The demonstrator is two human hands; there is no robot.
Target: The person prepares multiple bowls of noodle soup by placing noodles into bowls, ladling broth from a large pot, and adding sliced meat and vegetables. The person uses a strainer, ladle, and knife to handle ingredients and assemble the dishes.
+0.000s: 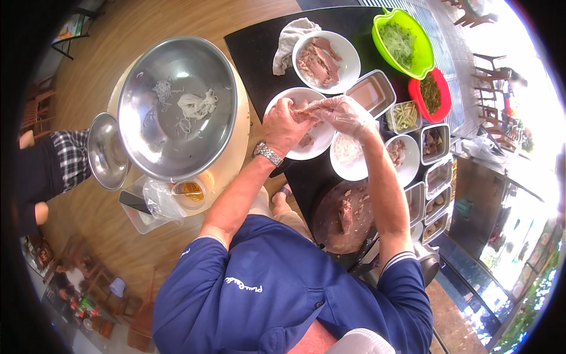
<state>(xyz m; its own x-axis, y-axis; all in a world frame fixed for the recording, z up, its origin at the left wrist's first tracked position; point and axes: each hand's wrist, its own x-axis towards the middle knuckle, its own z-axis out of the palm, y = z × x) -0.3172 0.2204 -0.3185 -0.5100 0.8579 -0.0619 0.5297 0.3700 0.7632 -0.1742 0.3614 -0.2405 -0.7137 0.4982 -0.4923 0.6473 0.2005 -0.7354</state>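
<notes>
A piece of cooked meat is stretched between my two hands, above a white bowl. My left hand, bare with a metal-banded watch at the wrist, pinches one end. My right hand, in a clear plastic glove, holds the other. Bits of meat lie in that bowl, partly hidden by my hands. Behind it stands a white bowl with meat slices over white noodles. A bowl of white noodles sits below my right hand, partly covered by the forearm.
A round chopping board bears a meat chunk. Rightward are a green basket, a red basket and several metal trays. A large steel basin with noodles stands left. Another person is at far left.
</notes>
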